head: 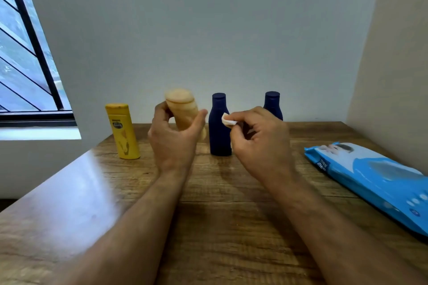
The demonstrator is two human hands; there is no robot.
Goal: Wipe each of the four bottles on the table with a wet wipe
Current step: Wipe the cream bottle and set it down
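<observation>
My left hand (173, 139) grips a blurred tan bottle (184, 111) above the wooden table (220, 215); my right hand (259, 141) pinches a folded wet wipe (228, 119). A yellow bottle (122, 132) stands at ten o'clock, two navy bottles (218, 127) (273, 105) at twelve to one, the blue wipes pack (375, 178) at three.

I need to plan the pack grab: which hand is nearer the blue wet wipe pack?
Right. The right hand, pinching a wet wipe, is just left of the wet wipe pack. The left hand holds the tan bottle further left.
</observation>
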